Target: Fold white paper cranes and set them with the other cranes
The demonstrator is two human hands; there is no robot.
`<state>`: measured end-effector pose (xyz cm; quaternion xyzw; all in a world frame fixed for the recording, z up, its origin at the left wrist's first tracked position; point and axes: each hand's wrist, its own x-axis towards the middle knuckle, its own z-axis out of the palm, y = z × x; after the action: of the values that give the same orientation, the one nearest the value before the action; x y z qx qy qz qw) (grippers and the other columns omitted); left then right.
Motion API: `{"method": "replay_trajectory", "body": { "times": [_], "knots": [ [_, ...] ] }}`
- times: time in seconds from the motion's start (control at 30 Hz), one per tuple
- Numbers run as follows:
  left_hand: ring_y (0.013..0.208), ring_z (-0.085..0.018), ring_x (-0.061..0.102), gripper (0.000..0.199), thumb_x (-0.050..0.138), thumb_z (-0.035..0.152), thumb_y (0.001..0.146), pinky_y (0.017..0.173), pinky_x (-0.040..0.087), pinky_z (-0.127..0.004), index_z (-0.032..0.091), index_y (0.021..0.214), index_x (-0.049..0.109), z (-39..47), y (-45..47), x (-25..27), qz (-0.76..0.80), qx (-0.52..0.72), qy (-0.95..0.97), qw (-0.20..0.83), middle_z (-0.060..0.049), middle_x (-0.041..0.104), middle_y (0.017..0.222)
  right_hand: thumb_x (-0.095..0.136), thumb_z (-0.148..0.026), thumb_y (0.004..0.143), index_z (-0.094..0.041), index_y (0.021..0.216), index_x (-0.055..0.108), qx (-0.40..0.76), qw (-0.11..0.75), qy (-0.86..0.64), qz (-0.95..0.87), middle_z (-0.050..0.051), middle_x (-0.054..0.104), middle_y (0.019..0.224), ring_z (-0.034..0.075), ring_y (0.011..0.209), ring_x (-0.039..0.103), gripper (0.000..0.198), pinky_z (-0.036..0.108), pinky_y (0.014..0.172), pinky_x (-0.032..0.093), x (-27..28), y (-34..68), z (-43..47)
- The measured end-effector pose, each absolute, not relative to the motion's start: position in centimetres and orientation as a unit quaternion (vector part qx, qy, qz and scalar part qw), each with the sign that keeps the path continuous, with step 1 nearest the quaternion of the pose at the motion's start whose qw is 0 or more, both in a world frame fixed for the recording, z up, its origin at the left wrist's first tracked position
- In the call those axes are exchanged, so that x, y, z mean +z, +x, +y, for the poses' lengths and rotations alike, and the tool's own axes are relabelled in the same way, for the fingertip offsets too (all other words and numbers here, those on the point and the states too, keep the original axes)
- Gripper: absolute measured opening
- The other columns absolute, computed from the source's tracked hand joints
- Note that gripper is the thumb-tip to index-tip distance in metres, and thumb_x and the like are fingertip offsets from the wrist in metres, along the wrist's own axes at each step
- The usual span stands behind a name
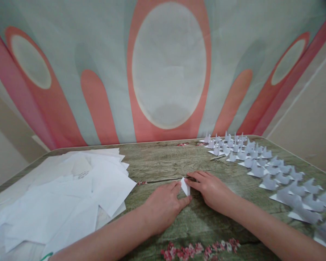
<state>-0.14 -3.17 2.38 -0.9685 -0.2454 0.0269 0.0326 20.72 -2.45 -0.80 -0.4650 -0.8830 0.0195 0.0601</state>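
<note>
A small white folded paper [185, 187], pointed at its top, is on the wood-patterned table between my two hands. My left hand [165, 203] grips it from the left, with the thumb at its lower corner and the fingers along its left edge. From the right, the fingertips of my right hand [210, 189] press on its upper right edge. The fingers of both hands cover parts of the paper, so its full fold cannot be seen.
A loose, spread-out pile of white paper sheets [62, 192] covers the table's left side. On the right stand rows of several folded paper birds [256, 169]. Behind the wood-patterned table [152, 163] hangs a pink and grey-green patterned backdrop [168, 65].
</note>
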Motion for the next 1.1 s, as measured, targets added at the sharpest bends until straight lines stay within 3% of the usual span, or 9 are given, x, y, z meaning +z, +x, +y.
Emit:
{"method": "replay_trajectory", "body": {
  "times": [0.3,0.53,0.67,0.83,0.97,1.1],
  "knots": [
    [0.119,-0.025,0.045,0.048,0.052,0.016,0.076,0.096,0.04,-0.038,0.021,0.123,0.045,-2.8,-0.6,3.2,-0.248,0.017,-0.968,-0.036,-0.012,0.048,0.128,0.047,-0.002,0.068,-0.033,0.119,0.056,0.121,0.015,-0.42,-0.9,0.004,0.043,0.136,0.026,0.122,0.039,0.061,0.044,0.098,0.032,1.4,21.8,-3.3],
    [0.122,-0.028,0.042,0.036,0.045,0.024,0.086,0.095,0.04,-0.043,0.023,0.122,0.048,-3.0,-0.6,2.9,-0.248,0.011,-0.968,-0.03,-0.014,0.046,0.13,0.048,0.001,0.064,-0.038,0.121,0.053,0.166,0.01,-0.411,-0.897,0.001,0.032,0.144,0.027,0.129,0.032,0.069,0.049,0.101,0.026,1.5,22.6,-3.4],
    [0.122,-0.028,0.043,0.032,0.042,0.028,0.089,0.097,0.038,-0.044,0.025,0.12,0.05,-3.2,-0.4,2.6,-0.268,0.003,-0.963,-0.034,-0.013,0.045,0.132,0.044,0.003,0.064,-0.036,0.118,0.057,0.183,0.014,-0.4,-0.898,0.001,0.034,0.143,0.026,0.129,0.033,0.068,0.047,0.101,0.028,2.0,22.7,-3.2],
    [0.125,-0.028,0.039,0.037,0.044,0.03,0.088,0.099,0.036,-0.044,0.025,0.124,0.047,-3.4,-0.6,2.7,-0.269,0.01,-0.962,-0.044,-0.014,0.041,0.135,0.037,0.006,0.066,-0.028,0.118,0.058,0.214,0.07,-0.381,-0.897,0.002,0.054,0.127,0.017,0.116,0.05,0.066,0.033,0.097,0.039,2.2,23.0,-2.4],
    [0.126,-0.028,0.037,0.042,0.044,0.03,0.088,0.099,0.036,-0.044,0.025,0.129,0.04,-3.6,-0.6,2.6,-0.279,0.019,-0.959,-0.051,-0.014,0.04,0.136,0.038,0.007,0.064,-0.021,0.121,0.056,0.172,0.073,-0.429,-0.884,0.006,0.05,0.132,0.02,0.119,0.048,0.066,0.036,0.099,0.037,1.2,23.4,-2.1],
    [0.128,-0.027,0.034,0.054,0.042,0.034,0.088,0.102,0.034,-0.041,0.013,0.136,0.029,-3.5,-0.5,2.4,-0.301,0.034,-0.951,-0.057,-0.017,0.037,0.139,0.038,0.007,0.065,-0.02,0.124,0.053,0.145,0.057,-0.424,-0.892,0.007,0.045,0.135,0.02,0.121,0.045,0.066,0.037,0.1,0.036,0.8,23.3,-2.3]
  ]
}}
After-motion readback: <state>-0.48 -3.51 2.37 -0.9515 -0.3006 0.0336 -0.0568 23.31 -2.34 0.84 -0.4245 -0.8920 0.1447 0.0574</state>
